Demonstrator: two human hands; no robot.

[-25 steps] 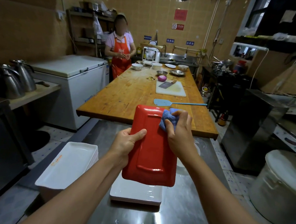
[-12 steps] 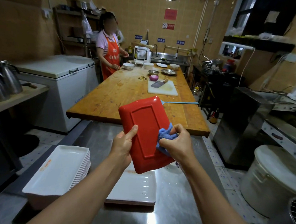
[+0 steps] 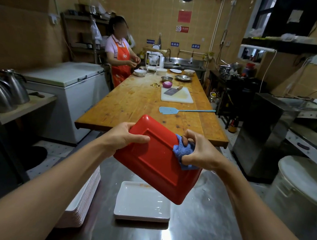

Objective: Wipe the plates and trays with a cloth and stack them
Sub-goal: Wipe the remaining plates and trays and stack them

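Note:
A red rectangular tray (image 3: 155, 161) is held in the air above the steel counter, underside toward me and tilted. My left hand (image 3: 123, 137) grips its upper left edge, thumb on the underside. My right hand (image 3: 198, 152) pinches a blue cloth (image 3: 182, 151) against the tray's right edge. Below the tray a small stack of white trays (image 3: 140, 203) lies on the counter. A taller stack of white trays (image 3: 81, 206) stands at the left, partly hidden by my left arm.
The wet steel counter (image 3: 193, 225) runs under my arms. Beyond it a long wooden table (image 3: 136, 103) carries a cutting board with a cleaver, bowls and a blue fly swatter (image 3: 177, 110). A person in an orange apron (image 3: 121, 55) works at its far left. A lidded white bucket (image 3: 303, 188) stands at right.
The red tray has been turned further, its long side now running from upper left to lower right. The cloth hand slid along to the tray's right edge. The view has tilted.

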